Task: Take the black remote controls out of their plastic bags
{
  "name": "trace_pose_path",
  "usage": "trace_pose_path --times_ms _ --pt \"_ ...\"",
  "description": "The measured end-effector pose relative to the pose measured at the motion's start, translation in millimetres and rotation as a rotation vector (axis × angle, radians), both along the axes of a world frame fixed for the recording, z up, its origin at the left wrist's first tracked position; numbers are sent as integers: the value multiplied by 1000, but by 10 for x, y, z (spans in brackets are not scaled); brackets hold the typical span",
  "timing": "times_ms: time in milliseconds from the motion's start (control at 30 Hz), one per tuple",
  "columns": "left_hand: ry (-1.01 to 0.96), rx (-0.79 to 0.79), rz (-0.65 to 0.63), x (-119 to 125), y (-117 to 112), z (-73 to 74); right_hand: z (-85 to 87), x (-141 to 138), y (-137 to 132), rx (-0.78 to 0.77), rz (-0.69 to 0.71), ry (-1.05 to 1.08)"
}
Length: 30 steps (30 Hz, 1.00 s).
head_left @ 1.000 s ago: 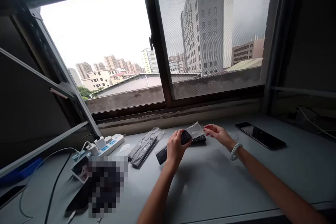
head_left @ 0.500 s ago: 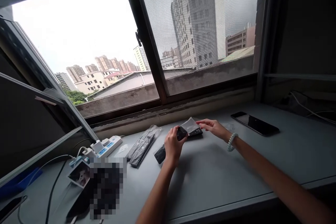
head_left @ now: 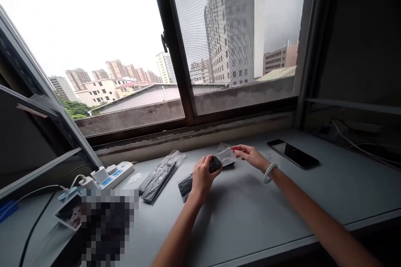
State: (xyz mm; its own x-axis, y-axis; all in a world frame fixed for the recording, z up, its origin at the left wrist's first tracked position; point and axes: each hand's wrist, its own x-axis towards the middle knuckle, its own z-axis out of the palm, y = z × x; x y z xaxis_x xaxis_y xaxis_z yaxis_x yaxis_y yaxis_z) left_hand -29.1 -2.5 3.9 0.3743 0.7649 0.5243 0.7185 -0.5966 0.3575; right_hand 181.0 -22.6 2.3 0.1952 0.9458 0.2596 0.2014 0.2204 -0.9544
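Observation:
My left hand is wrapped around a black remote control in a clear plastic sleeve, raised slightly and tilted over the desk. The loose end of the plastic sleeve sticks out beyond the remote towards the right. At its edge, my right hand, with a beaded band on the wrist, pinches the plastic between its fingertips. Behind the sleeve lies another dark remote, mostly covered from sight. To the left, wrapped black remotes rest side by side on the desk.
A smartphone lies at the right on the grey desk. At the left stand a white power strip with plugs and cables, and a small picture box. A pixelated dark patch covers the front left. The window rises behind.
The view has shifted, moving the desk items leftwards in the picture. The sleeve's loose end now hides more of the remote behind it. Both hands keep nearly the same pose.

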Motion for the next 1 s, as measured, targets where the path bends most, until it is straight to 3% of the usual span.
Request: trace_pose_path --times_ms 433,633,800,1000 --pt "68 33 -51 -25 -5 -22 -65 -48 7 -56 135 -102" --pt "155 112 -147 -19 -28 14 -84 -59 9 -60 303 -86" --pt "193 159 -191 17 -100 50 -125 -99 42 -94 222 -108" --pt "193 111 -171 68 -107 -12 -83 -138 -14 -64 254 -114"
